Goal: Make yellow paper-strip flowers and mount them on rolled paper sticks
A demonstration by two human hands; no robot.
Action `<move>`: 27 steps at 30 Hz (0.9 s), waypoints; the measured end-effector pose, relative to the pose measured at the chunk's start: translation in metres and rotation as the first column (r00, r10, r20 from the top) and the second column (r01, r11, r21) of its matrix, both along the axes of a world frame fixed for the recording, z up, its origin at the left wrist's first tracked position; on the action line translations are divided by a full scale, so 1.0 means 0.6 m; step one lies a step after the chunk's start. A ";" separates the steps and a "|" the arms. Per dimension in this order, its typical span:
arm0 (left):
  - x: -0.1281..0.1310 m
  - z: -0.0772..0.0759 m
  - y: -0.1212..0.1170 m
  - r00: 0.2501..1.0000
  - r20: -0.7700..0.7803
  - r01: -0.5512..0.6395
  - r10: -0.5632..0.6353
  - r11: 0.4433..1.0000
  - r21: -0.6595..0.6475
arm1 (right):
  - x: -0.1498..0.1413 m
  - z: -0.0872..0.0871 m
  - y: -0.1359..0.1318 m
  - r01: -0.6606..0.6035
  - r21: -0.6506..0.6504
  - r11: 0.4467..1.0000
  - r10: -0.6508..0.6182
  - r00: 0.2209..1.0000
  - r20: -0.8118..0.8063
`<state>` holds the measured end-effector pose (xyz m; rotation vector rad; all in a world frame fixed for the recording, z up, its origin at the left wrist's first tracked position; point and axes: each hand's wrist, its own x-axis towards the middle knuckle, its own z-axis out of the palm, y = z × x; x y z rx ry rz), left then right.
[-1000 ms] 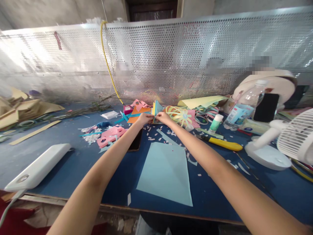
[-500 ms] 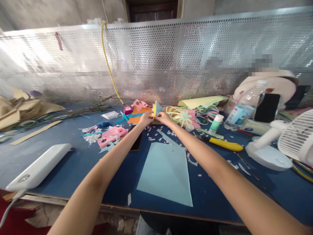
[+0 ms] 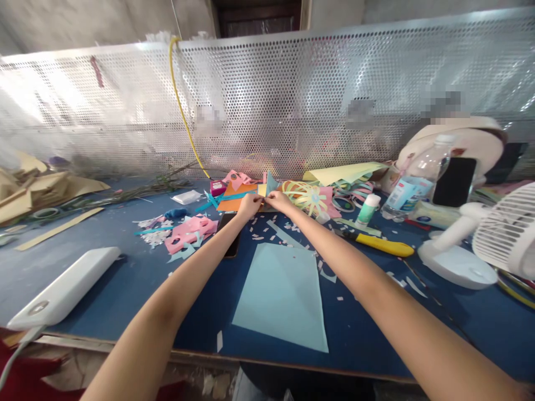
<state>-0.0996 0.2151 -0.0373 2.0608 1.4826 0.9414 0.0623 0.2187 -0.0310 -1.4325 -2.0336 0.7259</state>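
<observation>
Far out over the table, my left hand (image 3: 251,205) and my right hand (image 3: 279,201) meet with fingers pinched together. Between them they grip a small folded paper piece, whose blue part (image 3: 271,182) stands up behind my right fingers. A yellow part (image 3: 262,189) shows behind my left fingertips. Its lower edge is hidden by the fingers. Orange paper (image 3: 232,196) with blue strips lies left of my left hand. Just right of my right hand sits a yellow paper-strip flower (image 3: 310,199). Nearer to me lies a light blue sheet (image 3: 282,295), flat between my forearms.
A black phone (image 3: 232,245) lies partly under my left forearm, beside pink paper scraps (image 3: 190,231). On the right are a glue stick (image 3: 368,210), a yellow-handled cutter (image 3: 384,245), a plastic bottle (image 3: 407,192) and a white fan (image 3: 501,234). A white power bank (image 3: 67,287) lies left.
My left fingers have shifted slightly and turned down at the folded paper, and its yellow part now shows flatter and wider. My right hand stays almost where it was.
</observation>
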 end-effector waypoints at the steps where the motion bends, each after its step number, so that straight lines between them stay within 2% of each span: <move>1: -0.002 0.000 0.001 1.000 -0.005 0.006 -0.006 1.000 -0.004 | 0.000 0.000 0.000 -0.003 -0.001 1.000 0.003 1.000 -0.003; 15: -0.013 -0.010 0.014 0.996 0.071 0.064 -0.061 0.997 -0.042 | 0.002 -0.006 0.005 -0.007 0.000 1.000 0.007 1.000 -0.017; 27: -0.016 -0.004 0.008 0.983 0.136 0.125 -0.120 0.992 -0.034 | -0.009 -0.015 0.004 0.089 0.023 0.996 -0.089 0.996 -0.018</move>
